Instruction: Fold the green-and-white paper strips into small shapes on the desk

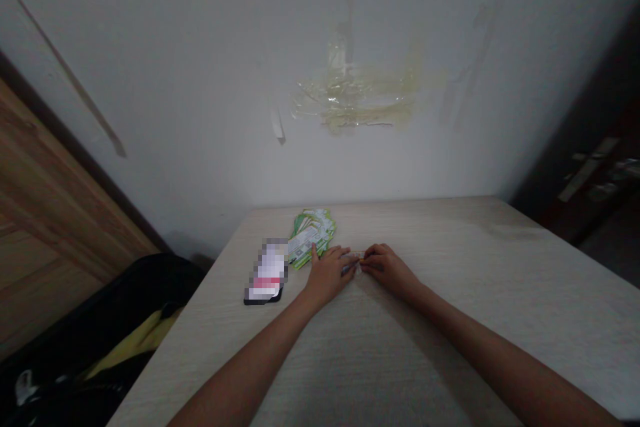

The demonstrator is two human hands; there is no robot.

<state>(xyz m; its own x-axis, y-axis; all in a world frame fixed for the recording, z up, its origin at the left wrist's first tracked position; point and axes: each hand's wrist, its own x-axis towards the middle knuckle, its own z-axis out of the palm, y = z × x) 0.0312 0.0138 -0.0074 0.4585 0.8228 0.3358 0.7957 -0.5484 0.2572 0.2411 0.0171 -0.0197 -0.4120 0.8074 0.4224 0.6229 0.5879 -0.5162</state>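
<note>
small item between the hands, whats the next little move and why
Probably lift the small item slightly off the table: the left hand and right hand meet on it right at the surface, where it is too small and dim to make out, and the green packets lie by the left hand.

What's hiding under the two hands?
A small thing peeks out, pinched by the left hand and right hand, on the table. Fingers cover the rest.

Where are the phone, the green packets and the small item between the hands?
phone point(265, 275), head view, middle of its screen.
green packets point(311, 235), head view, face of the top packet.
small item point(352, 266), head view, its exposed middle.
</note>
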